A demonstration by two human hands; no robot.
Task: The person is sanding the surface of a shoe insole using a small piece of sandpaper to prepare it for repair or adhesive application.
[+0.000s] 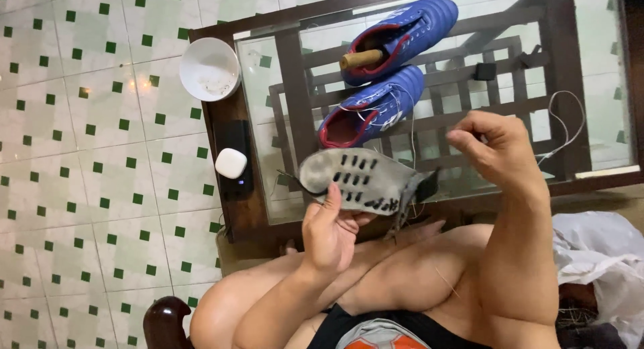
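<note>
The left hand gripped a grey insole at the frame's centre, while the right hand, at three o'clock of it, pinched closed on a thin thread, two blue shoes at twelve o'clock.

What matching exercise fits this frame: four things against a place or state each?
Things:
1. bowl
2. insole
3. upper shoe
4. white case

Places or states:
A. held in the left hand
B. lying on a black device
C. on the table corner, near the floor tiles
D. has a wooden handle sticking out

Pairs: 1-C, 2-A, 3-D, 4-B
</note>
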